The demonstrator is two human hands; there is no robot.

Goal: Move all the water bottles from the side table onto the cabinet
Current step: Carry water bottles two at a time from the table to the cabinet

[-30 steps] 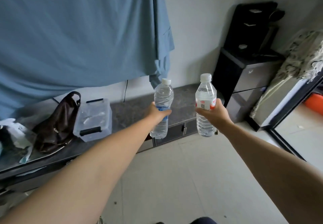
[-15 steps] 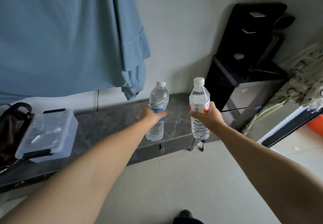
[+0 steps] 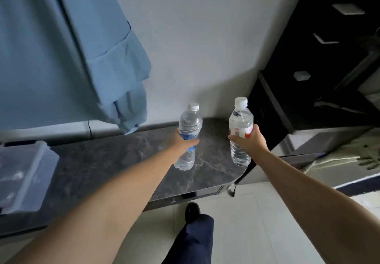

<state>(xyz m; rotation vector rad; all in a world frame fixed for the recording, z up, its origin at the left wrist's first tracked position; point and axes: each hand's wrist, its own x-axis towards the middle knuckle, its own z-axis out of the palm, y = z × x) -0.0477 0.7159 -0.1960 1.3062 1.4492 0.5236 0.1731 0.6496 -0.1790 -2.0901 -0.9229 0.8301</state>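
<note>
Both bottles are now out over the dark marbled cabinet top (image 3: 115, 156), where a second ago they hung short of it above the pale floor, so the carry is nearly over and the set-down looks like the next job. The left hand (image 3: 182, 143) has its fingers clamped round the middle of the blue-labelled water bottle (image 3: 188, 138), which stands upright at centre frame with its base low over the marble; whether it touches the surface I cannot tell. The right hand (image 3: 247, 142) has its fingers wrapped round the red-labelled water bottle (image 3: 240, 132), upright too, just right of centre, its base hanging over the rounded right-hand corner of the cabinet, close to the edge. My read: that one wants to come inward before it goes down, or it could tip off the corner. Both white caps are on, and both bottles look full of clear water. At the left edge of the frame a clear lidded plastic box (image 3: 26, 175) sits on the same top, its contents too blurred to name. A blue cloth (image 3: 67, 53) hangs at upper left, and a black appliance (image 3: 320, 62) stands at upper right. No other bottles are in view here.
</note>
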